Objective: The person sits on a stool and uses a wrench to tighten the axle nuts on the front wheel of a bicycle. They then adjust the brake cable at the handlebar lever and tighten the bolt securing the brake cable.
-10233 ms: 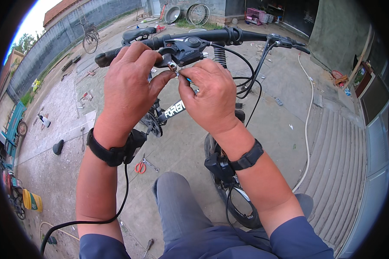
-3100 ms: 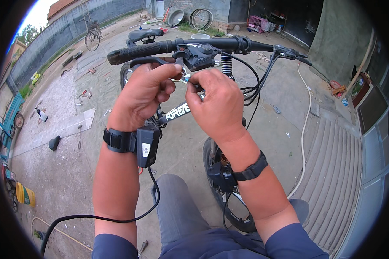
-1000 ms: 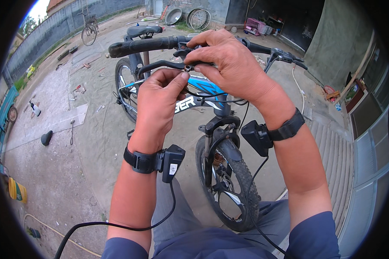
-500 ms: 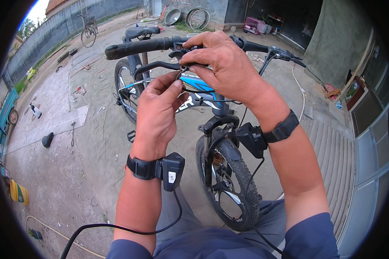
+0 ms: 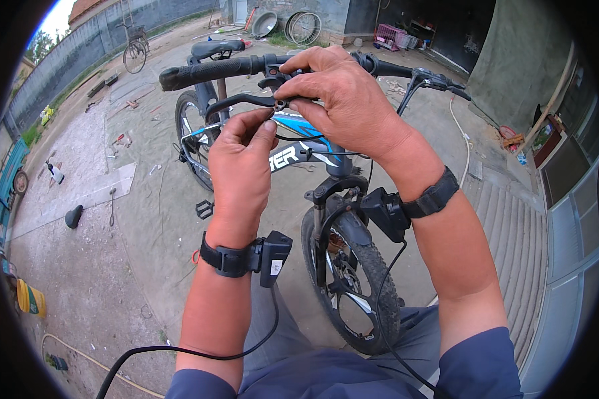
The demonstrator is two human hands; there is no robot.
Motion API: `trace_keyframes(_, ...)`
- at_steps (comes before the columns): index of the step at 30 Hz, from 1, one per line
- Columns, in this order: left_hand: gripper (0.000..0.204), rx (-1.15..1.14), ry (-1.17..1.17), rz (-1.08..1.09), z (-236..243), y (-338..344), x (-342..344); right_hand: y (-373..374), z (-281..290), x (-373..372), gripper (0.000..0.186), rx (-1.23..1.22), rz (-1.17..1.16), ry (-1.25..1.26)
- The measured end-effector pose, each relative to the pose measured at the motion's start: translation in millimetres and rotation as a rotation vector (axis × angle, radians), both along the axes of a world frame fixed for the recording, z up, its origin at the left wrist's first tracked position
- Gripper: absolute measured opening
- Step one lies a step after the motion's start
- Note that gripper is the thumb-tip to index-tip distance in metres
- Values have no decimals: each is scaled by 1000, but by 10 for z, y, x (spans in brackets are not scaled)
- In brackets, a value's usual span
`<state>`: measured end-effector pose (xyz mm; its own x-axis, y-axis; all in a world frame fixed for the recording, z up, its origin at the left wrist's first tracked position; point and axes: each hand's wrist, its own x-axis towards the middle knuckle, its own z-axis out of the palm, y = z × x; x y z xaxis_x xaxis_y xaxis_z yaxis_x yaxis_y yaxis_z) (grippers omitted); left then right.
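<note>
A blue, white and black bicycle (image 5: 303,128) stands in front of me, its handlebar grip (image 5: 203,72) pointing left. My right hand (image 5: 353,93) reaches over the bar, fingers and thumb closed around the inner end of the black brake lever (image 5: 239,100). Just below the lever's pivot, my left hand (image 5: 238,156) pinches what looks like a thin cable between thumb and forefinger. Its tip is too small to make out clearly. Both wrists wear black straps with box-shaped devices. The right hand's fingers hide part of the lever mount.
The front wheel (image 5: 353,286) stands between my legs. A loose saddle (image 5: 74,216), a bottle (image 5: 54,173) and a yellow bucket (image 5: 30,297) are on the ground to the left. Another bicycle (image 5: 135,53) stands by the far wall. A ribbed ramp (image 5: 496,246) lies at right.
My left hand has shifted slightly down and left from the lever's pivot, and its wrist has turned a little. The right hand keeps its hold on the lever.
</note>
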<state>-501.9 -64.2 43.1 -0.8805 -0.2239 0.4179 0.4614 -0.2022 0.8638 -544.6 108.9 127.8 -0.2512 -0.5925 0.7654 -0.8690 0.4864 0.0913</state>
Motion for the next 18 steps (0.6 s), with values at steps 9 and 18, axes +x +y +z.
trace_keyframes(9,23,80,0,32,-16,109,7,1,-7,13,23,-3,-15,-5)
trace_keyframes(18,24,90,19,56,-12,208,67,-1,-14,9,23,-6,-8,-15)
